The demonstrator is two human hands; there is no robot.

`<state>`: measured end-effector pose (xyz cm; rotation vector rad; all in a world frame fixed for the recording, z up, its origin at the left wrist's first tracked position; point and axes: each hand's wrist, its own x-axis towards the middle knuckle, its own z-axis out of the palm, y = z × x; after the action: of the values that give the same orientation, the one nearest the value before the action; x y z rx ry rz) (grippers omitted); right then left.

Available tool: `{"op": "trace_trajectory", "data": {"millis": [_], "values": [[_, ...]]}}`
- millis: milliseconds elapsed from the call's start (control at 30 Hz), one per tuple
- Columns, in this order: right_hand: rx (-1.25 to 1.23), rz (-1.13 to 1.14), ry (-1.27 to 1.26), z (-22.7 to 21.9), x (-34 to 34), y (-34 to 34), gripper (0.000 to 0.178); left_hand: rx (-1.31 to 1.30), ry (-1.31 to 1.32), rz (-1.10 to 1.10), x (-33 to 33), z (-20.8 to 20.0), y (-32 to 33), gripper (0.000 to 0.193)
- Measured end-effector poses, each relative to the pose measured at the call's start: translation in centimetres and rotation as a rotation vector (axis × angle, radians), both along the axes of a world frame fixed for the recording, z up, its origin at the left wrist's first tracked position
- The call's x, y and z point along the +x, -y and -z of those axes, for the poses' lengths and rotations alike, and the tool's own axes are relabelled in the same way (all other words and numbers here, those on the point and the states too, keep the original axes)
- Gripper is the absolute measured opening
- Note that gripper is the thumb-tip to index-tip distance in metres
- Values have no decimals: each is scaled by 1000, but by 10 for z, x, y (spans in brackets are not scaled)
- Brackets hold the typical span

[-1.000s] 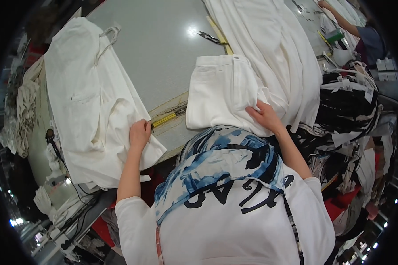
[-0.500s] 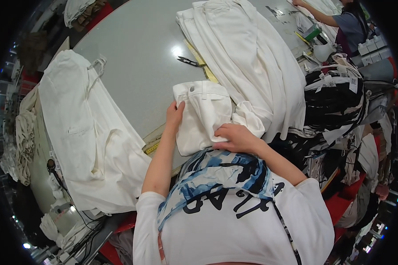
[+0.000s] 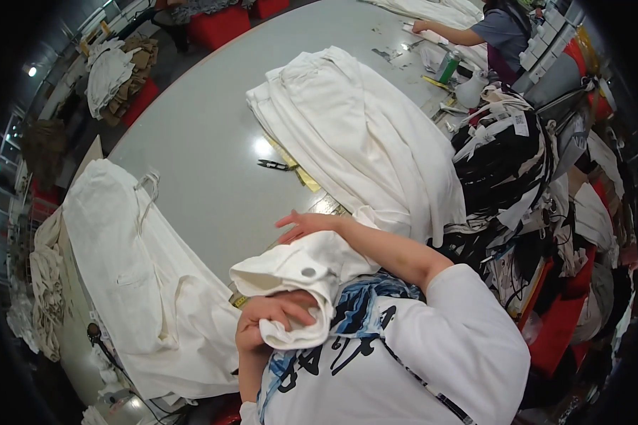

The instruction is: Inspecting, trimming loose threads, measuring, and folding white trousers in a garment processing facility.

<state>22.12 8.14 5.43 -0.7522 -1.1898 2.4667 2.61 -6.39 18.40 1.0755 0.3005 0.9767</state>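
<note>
Folded white garment [image 3: 301,273] has come off the tabletop [image 3: 205,134] toward the chest since half a second ago, bundled tighter. Far left, a flat white garment [image 3: 131,269] lies spread. Left hand [image 3: 273,315] has its fingers curled tight into the bundle's near hem; right hand [image 3: 306,225] sits behind it, fingers spread open, gripping nothing visible. Right of that, a white stack [image 3: 361,134] and snips [image 3: 275,165]. Judged soft, light, floppy cloth; best taken at the button band or a thick fold.
</note>
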Motion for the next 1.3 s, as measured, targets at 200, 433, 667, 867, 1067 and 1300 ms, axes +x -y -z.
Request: {"op": "trace_trajectory", "data": {"millis": [200,433,667,867,1067,1300], "values": [[485,-355,-35,-16,-23,22,57,-14,321,148,-4,-3,11,23],[413,-68,168,10,42,81,41,-78,294,7,-4,18,18,21],[-437,912,118,6,178,286,43,-536,-183,262,36,44,8,51],[-490,1254,256,-15,176,465,45,-399,-313,662,108,52,18,40],[-167,1648,637,-54,182,459,40,-372,-259,595,113,62,20,34],[842,1290,1093,-118,189,261,17,-219,-424,-212,4,81,12,30]]}}
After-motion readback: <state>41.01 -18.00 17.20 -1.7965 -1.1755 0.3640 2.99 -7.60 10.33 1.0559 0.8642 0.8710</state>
